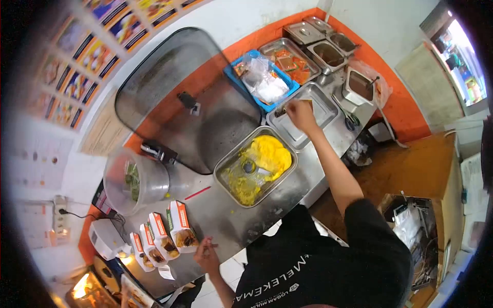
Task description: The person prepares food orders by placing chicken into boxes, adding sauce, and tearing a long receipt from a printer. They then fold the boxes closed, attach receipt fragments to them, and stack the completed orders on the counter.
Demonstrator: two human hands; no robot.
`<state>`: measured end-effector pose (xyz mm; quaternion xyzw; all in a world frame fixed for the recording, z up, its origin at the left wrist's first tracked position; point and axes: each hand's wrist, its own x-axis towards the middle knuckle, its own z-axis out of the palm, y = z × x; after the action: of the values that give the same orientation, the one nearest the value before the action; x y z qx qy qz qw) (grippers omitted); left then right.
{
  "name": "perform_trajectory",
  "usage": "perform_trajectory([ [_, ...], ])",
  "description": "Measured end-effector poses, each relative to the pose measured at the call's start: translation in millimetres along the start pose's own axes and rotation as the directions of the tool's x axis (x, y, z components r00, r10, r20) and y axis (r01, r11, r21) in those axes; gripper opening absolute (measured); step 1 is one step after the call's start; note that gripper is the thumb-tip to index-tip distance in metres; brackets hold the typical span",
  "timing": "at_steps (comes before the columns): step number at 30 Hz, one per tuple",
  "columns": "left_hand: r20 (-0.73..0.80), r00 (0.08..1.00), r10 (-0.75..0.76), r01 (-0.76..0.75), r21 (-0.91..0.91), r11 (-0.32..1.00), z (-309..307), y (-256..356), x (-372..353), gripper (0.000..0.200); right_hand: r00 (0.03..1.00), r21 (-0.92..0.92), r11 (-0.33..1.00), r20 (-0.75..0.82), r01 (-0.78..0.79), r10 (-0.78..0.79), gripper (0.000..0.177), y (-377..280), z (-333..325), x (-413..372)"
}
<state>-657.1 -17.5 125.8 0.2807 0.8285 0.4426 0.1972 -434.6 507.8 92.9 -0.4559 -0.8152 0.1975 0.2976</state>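
My right hand reaches over a shallow metal tray, its fingers closed around something small and dark that I cannot make out. My left hand hovers near the counter's front edge, fingers loosely apart, with nothing visible in it. Close beside it stands a white paper food box with an orange and green label and browned food inside. Several similar boxes line up to its left. Between my hands sits a metal pan containing a yellow mass and a small dark round object.
A dark mesh cover leans at the back. A blue basket holds plastic bags. Metal food containers fill the far right, near scissors. A clear bucket with greens and a red stick are at left.
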Motion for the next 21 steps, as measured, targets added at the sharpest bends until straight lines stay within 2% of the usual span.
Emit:
perform_trajectory([
  [2, 0.022, 0.995, -0.100, 0.100, -0.018, 0.995, 33, 37, -13, 0.021, 0.999, 0.007, 1.000, -0.053, 0.002, -0.001, 0.016, 31, 34, 64],
  [3, 0.098, 0.990, -0.103, 0.094, 0.087, 0.992, 42, 51, -19, 0.026, 0.997, -0.041, 0.998, -0.058, -0.047, 0.045, 0.021, 51, 61, 84],
  [4, 0.089, 0.990, -0.108, 0.099, 0.104, 0.990, 51, 70, -27, 0.026, 0.995, -0.096, 0.992, -0.064, -0.087, 0.082, 0.025, 70, 89, 100],
  [6, 0.247, 0.959, -0.141, 0.085, 0.225, 0.971, 67, 107, -36, 0.038, 0.971, -0.196, 0.951, -0.052, -0.238, 0.233, 0.030, 87, 122, 124],
  [8, 0.243, 0.958, -0.151, 0.103, 0.199, 0.975, 77, 112, -48, 0.041, 0.968, -0.221, 0.942, -0.055, -0.251, 0.245, 0.023, 76, 99, 127],
  [10, 0.216, 0.962, -0.167, 0.131, 0.170, 0.977, 78, 111, -53, 0.044, 0.943, -0.177, 0.945, 0.141, -0.274, 0.300, 0.018, 69, 80, 129],
  [11, 0.210, 0.960, -0.185, 0.153, 0.160, 0.975, 80, 108, -53, 0.045, 0.968, -0.150, 0.966, 0.106, -0.211, 0.228, 0.027, 73, 77, 121],
  [12, 0.197, 0.959, -0.204, 0.177, 0.146, 0.973, 83, 112, -53, 0.046, 0.970, -0.147, 0.968, 0.106, -0.205, 0.221, 0.027, 74, 68, 121],
  [14, 0.217, 0.953, -0.213, 0.178, 0.169, 0.969, 93, 127, -38, 0.046, 0.960, -0.079, 0.975, 0.176, -0.207, 0.218, 0.038, 73, 54, 124],
  [16, 0.239, 0.946, -0.219, 0.171, 0.205, 0.964, 102, 147, -17, 0.046, 0.962, -0.017, 0.972, 0.140, -0.233, 0.233, 0.032, 73, 55, 129],
  [18, 0.335, 0.942, -0.027, -0.030, 0.163, 0.986, 115, 161, 8, 0.043, 0.956, 0.219, 0.948, 0.233, -0.231, 0.179, 0.026, 87, 46, 131],
  [20, 0.352, 0.936, -0.018, -0.038, 0.153, 0.987, 127, 161, 26, 0.040, 0.957, 0.178, 0.963, 0.247, -0.200, 0.153, 0.023, 100, 47, 130],
  [21, 0.368, 0.930, 0.017, -0.074, 0.143, 0.987, 130, 163, 32, 0.039, 0.983, 0.133, 0.988, 0.173, -0.084, 0.060, 0.025, 106, 50, 128],
])
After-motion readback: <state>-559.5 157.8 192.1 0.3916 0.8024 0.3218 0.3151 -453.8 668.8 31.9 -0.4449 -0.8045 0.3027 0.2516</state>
